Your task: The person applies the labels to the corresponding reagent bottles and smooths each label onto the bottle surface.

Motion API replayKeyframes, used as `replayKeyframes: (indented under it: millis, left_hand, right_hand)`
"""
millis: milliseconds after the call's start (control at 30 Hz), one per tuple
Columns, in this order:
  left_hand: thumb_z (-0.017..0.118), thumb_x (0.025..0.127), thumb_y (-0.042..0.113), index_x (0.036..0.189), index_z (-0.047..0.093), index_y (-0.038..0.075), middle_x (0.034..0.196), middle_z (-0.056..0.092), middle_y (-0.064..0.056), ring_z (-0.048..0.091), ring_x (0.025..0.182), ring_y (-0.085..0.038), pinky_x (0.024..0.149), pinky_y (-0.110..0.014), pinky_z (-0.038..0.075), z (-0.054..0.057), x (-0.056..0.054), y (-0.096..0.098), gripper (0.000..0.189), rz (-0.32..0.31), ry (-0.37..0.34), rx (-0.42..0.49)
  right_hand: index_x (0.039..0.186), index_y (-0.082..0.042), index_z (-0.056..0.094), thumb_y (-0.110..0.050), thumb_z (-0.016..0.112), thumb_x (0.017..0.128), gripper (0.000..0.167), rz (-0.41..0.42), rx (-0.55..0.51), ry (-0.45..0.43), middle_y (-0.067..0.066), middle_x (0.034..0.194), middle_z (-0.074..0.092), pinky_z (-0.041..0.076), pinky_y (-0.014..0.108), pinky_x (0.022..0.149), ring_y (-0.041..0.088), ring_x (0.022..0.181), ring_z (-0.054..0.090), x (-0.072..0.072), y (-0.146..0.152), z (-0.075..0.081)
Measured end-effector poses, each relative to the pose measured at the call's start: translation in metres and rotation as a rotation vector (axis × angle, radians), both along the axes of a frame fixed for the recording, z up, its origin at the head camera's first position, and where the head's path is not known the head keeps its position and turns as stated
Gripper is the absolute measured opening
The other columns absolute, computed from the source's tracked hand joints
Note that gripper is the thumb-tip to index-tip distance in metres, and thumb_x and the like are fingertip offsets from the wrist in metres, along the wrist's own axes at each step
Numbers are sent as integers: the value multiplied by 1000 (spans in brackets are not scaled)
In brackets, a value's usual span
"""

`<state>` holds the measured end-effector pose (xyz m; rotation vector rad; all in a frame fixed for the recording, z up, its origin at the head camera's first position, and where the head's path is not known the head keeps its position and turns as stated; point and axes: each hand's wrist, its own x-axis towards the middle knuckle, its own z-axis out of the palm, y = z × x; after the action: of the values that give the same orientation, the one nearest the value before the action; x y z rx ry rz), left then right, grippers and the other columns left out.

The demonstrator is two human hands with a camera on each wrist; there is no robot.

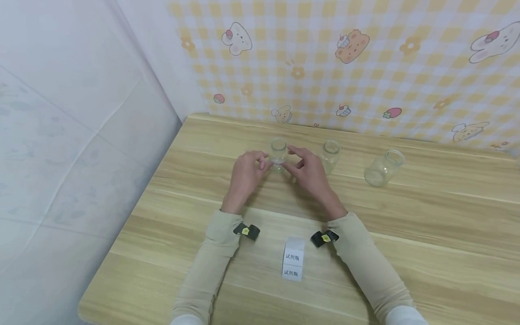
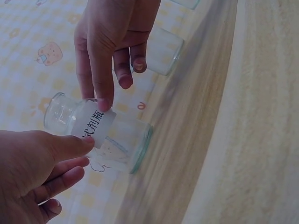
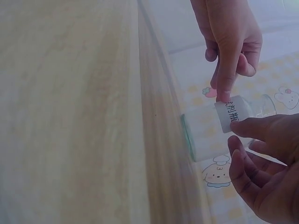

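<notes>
A clear glass jar (image 1: pixel 278 153) with a narrower neck stands on the wooden table, between my two hands. Across its front lies a white label (image 2: pixel 93 123) with black printed characters. My left hand (image 1: pixel 247 174) is at the jar's left side, its thumb on one end of the label and its other fingers bent beside the glass. From the right side, my right hand (image 1: pixel 310 174) holds the jar, with the thumb on the label's other end and the index finger reaching behind the glass. Part of each hand's contact behind the jar is hidden.
Two more glass jars stand to the right, one close by my right hand (image 1: pixel 331 158) and another farther off (image 1: pixel 382 169). A strip of printed white labels (image 1: pixel 293 264) lies between my forearms. Behind the table hangs a yellow checked cloth (image 1: pixel 300 85); a pale wall (image 1: pixel 73 135) is at left.
</notes>
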<state>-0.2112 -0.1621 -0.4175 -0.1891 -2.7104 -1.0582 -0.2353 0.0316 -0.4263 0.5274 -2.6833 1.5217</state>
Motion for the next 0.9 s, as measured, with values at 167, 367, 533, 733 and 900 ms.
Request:
replayKeyframes:
  millis: [167,367,533,733,900]
  left_hand:
    - [79,93,13,66,54,10,115,76,-12,68,117,-36,96,-42,53,0,0,0,37,4,6,11]
    - [78,93,10,69,57,10,115,77,-10,68,116,-34,101,-44,52,0,1,1,32,32,-23,15]
    - [76,94,11,75,61,12,92,76,-6,70,91,-25,84,-38,57,1,3,-1,25,89,-52,31]
    - [76,95,15,77,55,11,72,60,-4,54,67,-21,62,-33,47,3,19,-24,28,103,-110,63]
    - [73,98,21,81,58,11,77,62,-3,57,69,-19,62,-32,50,-2,40,-26,23,-42,-343,90]
  right_hand:
    - [141,-4,61,-11,75,96,48,-6,14,-5,15,132,66,52,25,58,24,76,70,0,0,1]
    - [140,-2,62,-8,74,97,46,-15,20,-18,16,133,66,51,24,57,24,77,69,1,1,2]
    - [136,4,63,-2,72,95,43,-32,15,-7,21,130,66,50,23,55,26,75,69,-1,1,-2]
    - [137,6,60,-3,70,96,44,27,-4,-66,23,133,64,54,25,58,25,77,71,3,-3,-8]
    - [126,2,67,-10,69,98,30,20,33,-108,15,114,71,56,31,61,21,74,67,19,15,-4]
